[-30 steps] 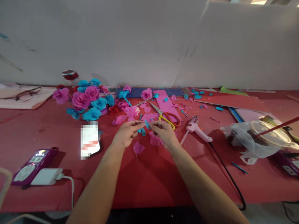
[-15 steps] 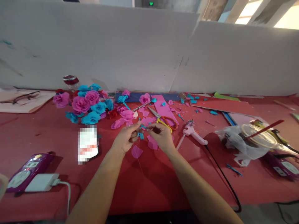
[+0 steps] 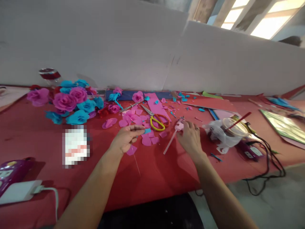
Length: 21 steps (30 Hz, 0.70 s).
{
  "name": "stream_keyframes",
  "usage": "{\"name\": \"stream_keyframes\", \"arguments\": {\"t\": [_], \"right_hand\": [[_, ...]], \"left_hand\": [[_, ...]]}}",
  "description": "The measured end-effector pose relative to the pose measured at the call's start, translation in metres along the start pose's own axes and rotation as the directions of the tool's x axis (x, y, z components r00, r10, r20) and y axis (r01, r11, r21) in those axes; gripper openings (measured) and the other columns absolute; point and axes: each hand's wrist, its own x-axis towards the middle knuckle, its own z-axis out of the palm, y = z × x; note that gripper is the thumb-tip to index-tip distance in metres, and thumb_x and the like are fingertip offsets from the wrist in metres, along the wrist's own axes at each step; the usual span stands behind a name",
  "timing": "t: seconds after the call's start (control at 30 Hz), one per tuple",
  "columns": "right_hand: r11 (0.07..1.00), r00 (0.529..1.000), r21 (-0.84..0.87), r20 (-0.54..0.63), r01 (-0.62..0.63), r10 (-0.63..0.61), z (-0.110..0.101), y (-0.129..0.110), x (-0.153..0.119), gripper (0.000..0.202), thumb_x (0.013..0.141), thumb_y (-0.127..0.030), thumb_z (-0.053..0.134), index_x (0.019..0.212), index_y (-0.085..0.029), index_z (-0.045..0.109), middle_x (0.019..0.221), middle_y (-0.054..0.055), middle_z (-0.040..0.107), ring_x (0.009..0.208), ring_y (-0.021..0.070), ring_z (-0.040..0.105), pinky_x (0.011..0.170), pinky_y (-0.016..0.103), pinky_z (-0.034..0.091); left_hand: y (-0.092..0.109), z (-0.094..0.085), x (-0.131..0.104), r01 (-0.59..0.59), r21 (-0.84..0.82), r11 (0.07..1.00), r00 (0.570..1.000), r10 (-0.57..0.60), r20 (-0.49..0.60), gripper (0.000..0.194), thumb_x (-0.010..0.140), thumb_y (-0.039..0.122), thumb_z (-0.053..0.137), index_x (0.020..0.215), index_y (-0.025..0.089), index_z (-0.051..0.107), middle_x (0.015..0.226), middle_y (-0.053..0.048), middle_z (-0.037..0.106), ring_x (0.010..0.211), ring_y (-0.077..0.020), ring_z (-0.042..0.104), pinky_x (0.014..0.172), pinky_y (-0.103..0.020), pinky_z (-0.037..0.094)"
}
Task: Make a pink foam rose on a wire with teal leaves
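My left hand point(image 3: 126, 138) is closed in a pinch on a thin wire point(image 3: 136, 162), whose tail runs down toward me. A small blue paper piece point(image 3: 148, 130) shows just past its fingertips; I cannot tell whether they touch it. On the right, my right hand point(image 3: 190, 138) has its fingers around a pink glue gun point(image 3: 179, 126), covering most of the handle. A clear glue stick point(image 3: 170, 143) juts from the gun toward me. Between the hands lie pink paper petals point(image 3: 146, 140), and beyond them scissors point(image 3: 157, 123) with yellow and orange handles.
Pink and blue paper flowers point(image 3: 69, 101) stand at the left behind a blurred-out phone-like object point(image 3: 75, 146). A white charger point(image 3: 21, 191) sits at the lower left. To the right are a plastic bag with a lidded cup point(image 3: 234, 127) and a purple power strip point(image 3: 250, 151).
My right hand has left my left hand, moved right and taken hold of the glue gun. My left hand keeps its pinch on the wire. The view has turned rightward.
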Motion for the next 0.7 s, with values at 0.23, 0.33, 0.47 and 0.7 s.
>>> {"name": "stream_keyframes", "arguments": {"t": [0.23, 0.33, 0.47, 0.7], "right_hand": [[0.989, 0.949, -0.119, 0.291, -0.091, 0.123, 0.014, 0.042, 0.008, 0.045, 0.074, -0.012, 0.054, 0.118, -0.008, 0.057, 0.118, 0.024, 0.059, 0.100, 0.0338, 0.061, 0.084, 0.043, 0.046], [0.991, 0.950, -0.090, 0.289, -0.095, 0.117, 0.017, 0.046, 0.013, 0.046, 0.071, -0.011, 0.057, 0.117, -0.008, 0.059, 0.115, 0.022, 0.061, 0.100, 0.0318, 0.061, 0.085, 0.039, 0.045], [0.974, 0.972, 0.169, 0.201, -0.153, 0.118, -0.001, 0.056, 0.002, 0.037, 0.072, -0.015, 0.059, 0.108, -0.010, 0.062, 0.103, 0.019, 0.065, 0.094, 0.0293, 0.060, 0.083, 0.037, 0.043], [0.731, 0.887, 0.613, 0.462, -0.300, -0.023, -0.046, 0.049, -0.066, 0.034, 0.087, -0.048, 0.049, 0.075, -0.018, 0.062, 0.063, 0.003, 0.058, 0.053, 0.0134, 0.046, 0.051, 0.027, 0.036]], "left_hand": [[-0.030, 0.030, -0.004, 0.106, 0.192, 0.976, 0.992, -0.118, 0.054, 0.022, 0.054, 0.012, 0.080, 0.070, 0.013, 0.066, 0.067, -0.002, 0.064, 0.050, -0.0058, 0.049, 0.042, -0.018, 0.022], [-0.043, 0.035, -0.003, 0.077, 0.263, 0.962, 0.995, -0.090, 0.037, 0.027, 0.051, 0.010, 0.080, 0.071, 0.014, 0.063, 0.060, 0.000, 0.062, 0.048, -0.0082, 0.050, 0.044, -0.020, 0.028], [-0.059, 0.035, 0.002, -0.035, 0.366, 0.930, 0.999, 0.023, 0.037, 0.031, 0.047, 0.015, 0.084, 0.067, 0.015, 0.060, 0.058, -0.002, 0.063, 0.057, -0.0133, 0.057, 0.054, -0.023, 0.040], [-0.070, 0.032, 0.009, -0.129, 0.509, 0.851, 0.992, 0.107, 0.073, 0.026, 0.050, 0.016, 0.080, 0.064, 0.017, 0.058, 0.058, -0.002, 0.062, 0.057, -0.0151, 0.057, 0.053, -0.025, 0.039]]}}
